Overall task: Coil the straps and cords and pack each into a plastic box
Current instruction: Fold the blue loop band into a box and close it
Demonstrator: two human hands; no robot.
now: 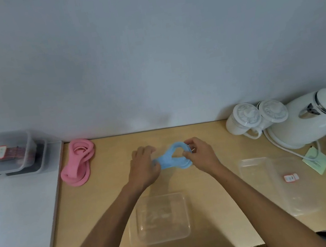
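Right now both hands grip the blue strap (173, 158) above the wooden table (109, 197): left hand (143, 167) closed round its bunched end, right hand (200, 153) pinching the loop's far side with fingertips. Just below sits an empty clear box (163, 218). Another clear box (284, 185) lies right. Pink strap (77, 161), coiled, lies left near the grey tray (19, 212).
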